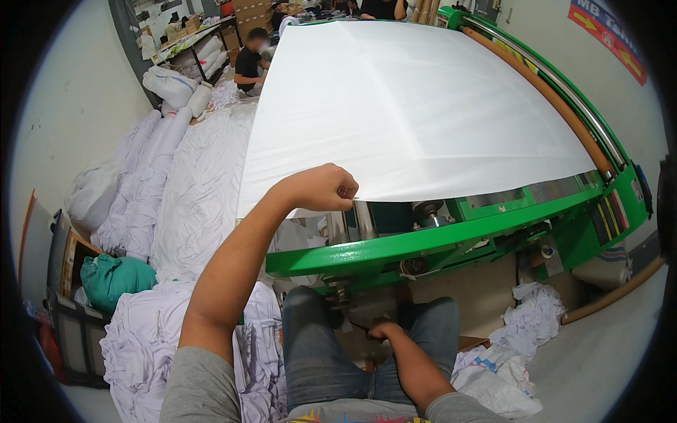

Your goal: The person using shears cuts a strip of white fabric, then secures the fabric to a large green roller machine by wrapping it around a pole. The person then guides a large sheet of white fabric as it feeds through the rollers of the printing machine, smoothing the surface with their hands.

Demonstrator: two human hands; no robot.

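A broad sheet of white fabric [423, 106] is stretched over the green machine [451, 236]. My left hand [324, 187] is at the sheet's near edge, its fingers closed in a pinch on the cloth. Low between my knees, my right hand [384, 330] has its fingers curled around something thin and dark, whose kind I cannot make out. Metal rollers and fittings show under the fabric's near edge, just right of my left hand.
Crumpled white cloth [151, 338] is heaped at the lower left, near a green bundle [116, 282]. More loose cloth [525, 324] lies at the lower right beside a cardboard tube [613, 289]. A brown roller [543, 84] runs along the machine's right side. Another person [249, 67] sits at the far left.
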